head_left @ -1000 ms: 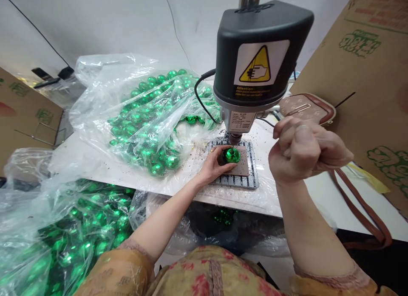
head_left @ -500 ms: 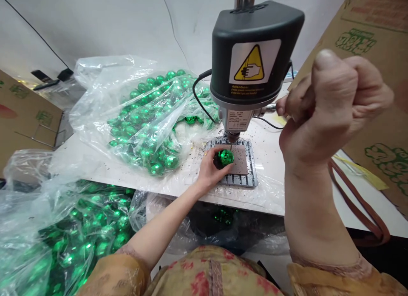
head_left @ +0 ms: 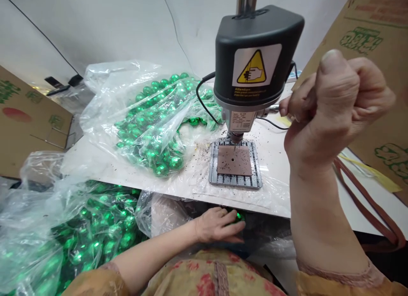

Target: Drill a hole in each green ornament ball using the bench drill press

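A bench drill press (head_left: 259, 58) stands on the table, its chuck (head_left: 236, 137) above a slotted metal base (head_left: 236, 182). On that base lies a brown square board (head_left: 234, 162) with a small dark hole and dark shavings. My right hand (head_left: 338, 105) is a fist around the feed handle (head_left: 273, 109) at the press's right side. Below the table's front edge, my left hand (head_left: 218, 224) has its fingers stretched out and apart. A shiny green ball (head_left: 239, 217) shows just beyond its fingertips, partly hidden by them; whether they touch is unclear.
Clear plastic bags of green balls lie on the table (head_left: 153, 134) and below it at left (head_left: 105, 232). Cardboard boxes stand left (head_left: 32, 122) and right (head_left: 353, 15). A brown strap (head_left: 366, 211) hangs over the right edge. A black cord (head_left: 204, 96) loops beside the press.
My left hand has moved from the drill base down below the table edge, and its fingers have opened out. The green ball is gone from the board. My right hand stays on the handle.
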A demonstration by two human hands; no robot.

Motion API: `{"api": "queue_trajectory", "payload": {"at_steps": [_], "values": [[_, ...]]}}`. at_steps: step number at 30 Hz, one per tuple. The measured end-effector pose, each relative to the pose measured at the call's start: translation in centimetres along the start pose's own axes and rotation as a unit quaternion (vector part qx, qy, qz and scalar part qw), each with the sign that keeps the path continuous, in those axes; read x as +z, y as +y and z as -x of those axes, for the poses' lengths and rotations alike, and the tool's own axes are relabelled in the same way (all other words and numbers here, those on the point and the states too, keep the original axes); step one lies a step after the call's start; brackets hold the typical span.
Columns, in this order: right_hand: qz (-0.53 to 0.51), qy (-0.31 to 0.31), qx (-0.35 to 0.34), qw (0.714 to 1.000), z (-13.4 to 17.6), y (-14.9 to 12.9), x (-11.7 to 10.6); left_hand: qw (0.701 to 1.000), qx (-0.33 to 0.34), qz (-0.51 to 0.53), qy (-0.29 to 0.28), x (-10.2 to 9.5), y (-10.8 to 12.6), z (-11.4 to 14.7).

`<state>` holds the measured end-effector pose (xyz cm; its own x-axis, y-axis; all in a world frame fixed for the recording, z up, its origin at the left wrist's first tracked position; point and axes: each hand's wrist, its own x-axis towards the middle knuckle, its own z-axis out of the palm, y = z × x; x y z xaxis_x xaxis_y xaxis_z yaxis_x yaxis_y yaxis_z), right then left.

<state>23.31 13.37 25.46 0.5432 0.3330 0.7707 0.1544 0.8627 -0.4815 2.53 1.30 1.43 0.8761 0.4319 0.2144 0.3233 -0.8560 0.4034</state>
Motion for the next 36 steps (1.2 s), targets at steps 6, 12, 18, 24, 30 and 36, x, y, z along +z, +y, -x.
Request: {"api": "queue_trajectory", "payload": {"at_steps": [6, 12, 18, 24, 30, 36], "values": [[-0.011, 0.017, 0.016, 1.000, 0.1, 0.0, 0.0, 0.910, -0.282, 0.019, 0.304, -10.0, -8.0, -6.8], [-0.028, -0.001, 0.010, 1.000, 0.1, 0.1, -0.1, 0.848, -0.393, 0.020, 0.355, -17.5, -20.4, -13.4], [-0.009, -0.005, 0.008, 1.000, 0.3, -0.1, -0.2, 0.851, -0.393, 0.062, 0.343, -17.6, -24.3, -14.2], [-0.001, -0.004, 0.014, 1.000, 0.6, -0.3, -0.2, 0.837, -0.414, 0.132, 0.332, -18.1, -20.4, -11.8], [-0.023, -0.008, 0.006, 1.000, 0.5, -0.1, -0.2, 0.761, -0.314, 0.483, 0.297, -16.7, -11.8, -7.5], [-0.059, -0.019, 0.007, 0.998, 0.5, 0.2, -0.4, 0.743, -0.297, 0.547, 0.247, -12.6, -8.3, -7.3]]}}
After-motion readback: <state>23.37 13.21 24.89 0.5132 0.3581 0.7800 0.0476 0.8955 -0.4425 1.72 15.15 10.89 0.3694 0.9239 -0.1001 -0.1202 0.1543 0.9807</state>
